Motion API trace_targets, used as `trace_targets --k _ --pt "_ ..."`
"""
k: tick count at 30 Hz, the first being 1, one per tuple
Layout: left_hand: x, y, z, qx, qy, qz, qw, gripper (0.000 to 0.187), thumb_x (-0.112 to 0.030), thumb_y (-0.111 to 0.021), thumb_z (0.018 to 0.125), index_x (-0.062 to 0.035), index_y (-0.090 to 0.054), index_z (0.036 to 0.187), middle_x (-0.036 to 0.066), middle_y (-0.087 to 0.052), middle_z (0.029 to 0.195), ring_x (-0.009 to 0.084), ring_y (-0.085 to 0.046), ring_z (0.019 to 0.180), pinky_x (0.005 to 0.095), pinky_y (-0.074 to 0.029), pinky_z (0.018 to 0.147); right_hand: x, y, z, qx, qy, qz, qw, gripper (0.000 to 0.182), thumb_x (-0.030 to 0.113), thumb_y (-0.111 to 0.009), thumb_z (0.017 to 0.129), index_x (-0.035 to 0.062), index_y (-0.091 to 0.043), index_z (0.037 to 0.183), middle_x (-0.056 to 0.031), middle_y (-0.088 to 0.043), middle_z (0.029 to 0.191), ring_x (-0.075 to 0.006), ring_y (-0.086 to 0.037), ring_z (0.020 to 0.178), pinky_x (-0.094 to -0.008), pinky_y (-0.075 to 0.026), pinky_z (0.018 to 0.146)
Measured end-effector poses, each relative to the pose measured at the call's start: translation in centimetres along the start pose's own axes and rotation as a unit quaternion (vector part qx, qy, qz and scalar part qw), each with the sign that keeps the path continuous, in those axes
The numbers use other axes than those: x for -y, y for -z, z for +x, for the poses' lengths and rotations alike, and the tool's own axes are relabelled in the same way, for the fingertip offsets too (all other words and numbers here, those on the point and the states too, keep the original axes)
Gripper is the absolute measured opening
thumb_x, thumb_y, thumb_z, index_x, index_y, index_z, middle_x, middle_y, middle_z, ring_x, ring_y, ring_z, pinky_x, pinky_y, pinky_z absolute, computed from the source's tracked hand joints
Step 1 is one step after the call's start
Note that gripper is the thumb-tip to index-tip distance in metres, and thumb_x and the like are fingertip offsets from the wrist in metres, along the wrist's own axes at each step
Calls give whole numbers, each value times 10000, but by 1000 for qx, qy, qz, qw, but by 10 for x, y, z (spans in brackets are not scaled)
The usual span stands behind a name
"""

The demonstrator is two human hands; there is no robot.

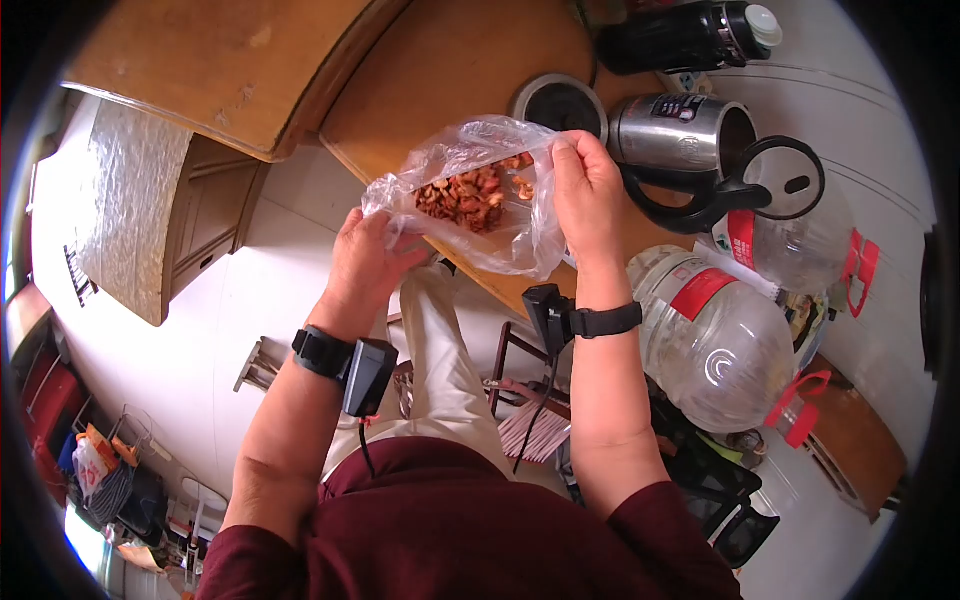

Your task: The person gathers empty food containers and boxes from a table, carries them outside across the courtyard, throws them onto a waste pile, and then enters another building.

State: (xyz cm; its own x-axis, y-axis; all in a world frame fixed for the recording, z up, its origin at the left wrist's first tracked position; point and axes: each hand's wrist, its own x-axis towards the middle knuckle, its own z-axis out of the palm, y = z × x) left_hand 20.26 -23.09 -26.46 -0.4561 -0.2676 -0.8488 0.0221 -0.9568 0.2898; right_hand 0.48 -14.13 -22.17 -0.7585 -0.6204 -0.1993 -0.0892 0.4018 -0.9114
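"At twelve o'clock, over the worktop (440,75) edge: why hold the plastic bag (525,237) so?"

"Pinched by the nearly closed left hand (368,262) at its eight, likewise right hand (590,195) at three, apparently for support around reddish-brown pieces (465,200)."

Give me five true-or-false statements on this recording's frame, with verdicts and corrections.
1. The left hand and right hand hold a plastic bag. True.

2. The bag has nothing in it. False: reddish-brown pieces lie inside.

3. The kettle is closed. False: the lid of the kettle is open.

4. The large clear bottle nearer the person has a red cap. True.

5. Only one wrist wears a strap. False: each wrist has a black strap.
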Motion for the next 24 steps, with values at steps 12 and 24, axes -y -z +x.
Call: trace_targets --k 12,24 --pt "-24 -27 -13 151 -135 30 979 314 -227 -448 910 -33 -468 1156 102 -562 1086 207 -571 933 361 -483 771 64 15 -25 88 -4 77 993 164 183 -524 900 51 -621 897 36 -593 790 -30 -502 672 -175 -405 599" --pt "-65 -53 -126 207 -150 -42 966 273 -233 -600 839 -90 -535 1063 42 -590 980 185 -580 880 369 -481 807 126 26 -52 174 -175 344 906 168 222 -544 886 60 -587 896 3 -575 801 -62 -524 722 -206 -413 668"
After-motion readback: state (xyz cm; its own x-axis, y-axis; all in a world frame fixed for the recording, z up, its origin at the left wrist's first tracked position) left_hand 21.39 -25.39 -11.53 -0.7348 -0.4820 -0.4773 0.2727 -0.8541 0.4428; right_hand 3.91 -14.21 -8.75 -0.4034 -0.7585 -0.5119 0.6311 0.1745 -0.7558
